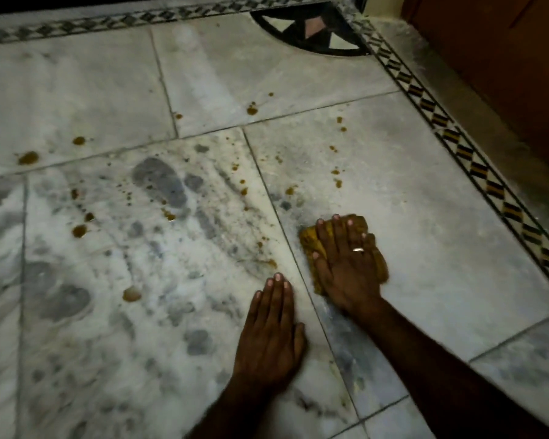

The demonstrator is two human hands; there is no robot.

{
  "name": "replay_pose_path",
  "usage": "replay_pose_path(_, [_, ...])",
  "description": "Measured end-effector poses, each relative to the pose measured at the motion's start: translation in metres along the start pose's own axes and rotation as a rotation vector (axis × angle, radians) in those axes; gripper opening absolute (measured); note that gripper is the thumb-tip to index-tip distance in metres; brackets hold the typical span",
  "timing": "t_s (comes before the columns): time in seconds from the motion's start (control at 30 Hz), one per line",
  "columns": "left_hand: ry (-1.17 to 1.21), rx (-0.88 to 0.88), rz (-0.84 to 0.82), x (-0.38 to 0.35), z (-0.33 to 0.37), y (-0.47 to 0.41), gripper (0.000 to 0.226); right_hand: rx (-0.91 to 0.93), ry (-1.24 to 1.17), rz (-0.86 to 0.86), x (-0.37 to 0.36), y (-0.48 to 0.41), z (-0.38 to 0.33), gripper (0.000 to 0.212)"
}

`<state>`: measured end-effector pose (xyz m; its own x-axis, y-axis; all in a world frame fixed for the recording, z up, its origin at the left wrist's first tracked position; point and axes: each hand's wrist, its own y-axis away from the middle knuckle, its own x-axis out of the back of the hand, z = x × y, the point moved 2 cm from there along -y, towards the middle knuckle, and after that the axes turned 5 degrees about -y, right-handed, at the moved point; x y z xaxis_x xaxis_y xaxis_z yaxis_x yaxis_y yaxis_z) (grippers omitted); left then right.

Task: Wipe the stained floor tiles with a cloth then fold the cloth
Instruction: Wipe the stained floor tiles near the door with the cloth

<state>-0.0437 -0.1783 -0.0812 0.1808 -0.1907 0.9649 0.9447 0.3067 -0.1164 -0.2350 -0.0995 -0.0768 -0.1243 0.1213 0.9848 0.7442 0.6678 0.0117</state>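
A yellow-brown cloth [309, 238] lies bunched on a white marble floor tile [425, 236], mostly hidden under my right hand [346, 261], which presses flat on it with fingers spread and a ring on one finger. My left hand [271, 327] rests flat on the neighbouring tile [140, 312], palm down, fingers together, holding nothing, just left of the tile joint. Brown stains dot the tiles: a large drop [131, 294] left of my left hand, several more [79, 230] further left, and small spots [336, 182] beyond the cloth.
A black-and-yellow patterned border strip [476, 166] runs diagonally along the right, with a brown wooden surface [504, 58] behind it. A dark corner inlay [311, 30] sits at the top. More stains [28, 158] lie at far left and one [252, 109] on the tile beyond.
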Motion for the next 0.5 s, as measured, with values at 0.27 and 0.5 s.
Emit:
replay_pose_path(0.27, [-0.110,0.261,-0.030,0.011,-0.058,0.015,0.067,0.287,-0.113,-0.014,-0.018,-0.005,-0.110,0.062])
replay_pose_path(0.5, [-0.198,0.229,0.016,0.015,-0.083,0.047,0.066,0.497,-0.087,-0.029,-0.012,0.084,-0.106,0.060])
